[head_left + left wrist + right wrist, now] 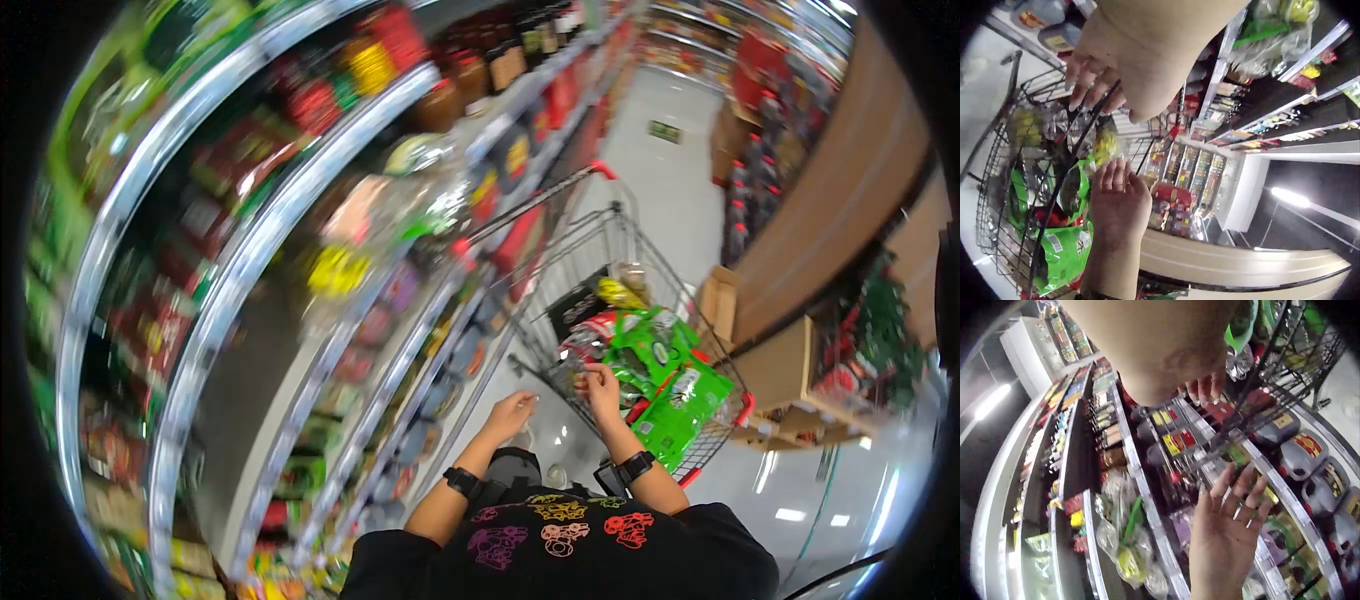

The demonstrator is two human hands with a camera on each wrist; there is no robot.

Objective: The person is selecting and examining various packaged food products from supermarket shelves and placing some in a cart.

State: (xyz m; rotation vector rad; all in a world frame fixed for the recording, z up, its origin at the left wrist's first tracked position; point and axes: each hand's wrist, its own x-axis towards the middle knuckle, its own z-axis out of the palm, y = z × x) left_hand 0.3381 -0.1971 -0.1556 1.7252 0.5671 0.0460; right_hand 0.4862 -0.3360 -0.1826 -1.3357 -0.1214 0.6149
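Note:
In the head view the left hand (pixel 511 414) hangs in the air left of the cart, its fingers loosely bent with nothing in them. The right hand (pixel 601 392) is over the near side of the wire shopping cart (pixel 540 262), also holding nothing. Inside the cart lie green packages (pixel 684 412), a yellow package (pixel 620 293) and a dark box (pixel 578 302). From the left wrist, the left hand (pixel 1147 62) is close to the lens and the right hand (pixel 1119 203) shows beyond. The right wrist view has the left hand (pixel 1225 534) palm up, fingers spread.
Stocked shelves (pixel 300 175) run along the left, with clear bags (pixel 400 200) hanging from their edge. Cardboard boxes (pixel 728 140) and bottles (pixel 765 165) stand beyond the cart. A wooden stand (pixel 775 370) is at the right, and tiled floor (pixel 655 175) stretches ahead.

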